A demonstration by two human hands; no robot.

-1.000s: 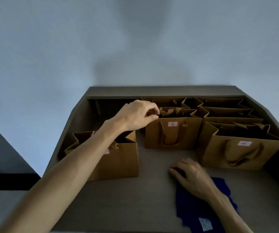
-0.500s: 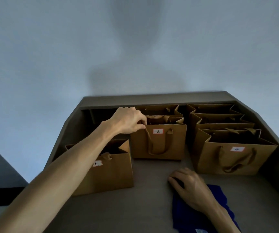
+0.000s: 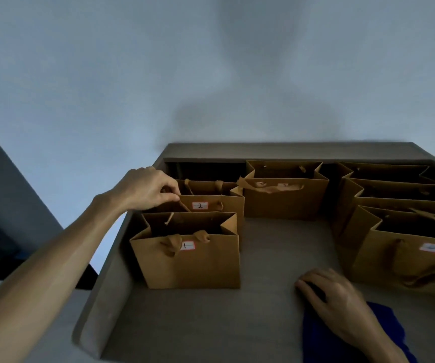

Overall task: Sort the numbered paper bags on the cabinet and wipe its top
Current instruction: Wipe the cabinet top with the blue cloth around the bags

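On the grey cabinet top (image 3: 276, 258), left of centre in the frame, the left hand (image 3: 148, 188) pinches the upper left rim of the paper bag labelled 2 (image 3: 211, 205), thumb and fingers closed on the edge beside its ribbon handle. This bag stands directly behind the bag labelled 1 (image 3: 192, 263), the two nearly touching; bag 1 sits upright and open at the front left, its label beside a knotted handle.

At the lower right of the frame the right hand (image 3: 334, 294) lies palm down, fingers loosely spread, resting on the near end of a dark blue cloth (image 3: 324, 341) that lies flat on the cabinet top; it presses the cloth and does not grip it.

In the upper centre another open bag (image 3: 284, 197) stands against the back ledge, its label too blurred to read. Along the right edge of the frame a row of bags (image 3: 394, 184) stands one behind another, and the nearest of them (image 3: 405, 258) carries a white label whose number cannot be made out. A pale wall (image 3: 132, 74) fills the upper half of the frame.
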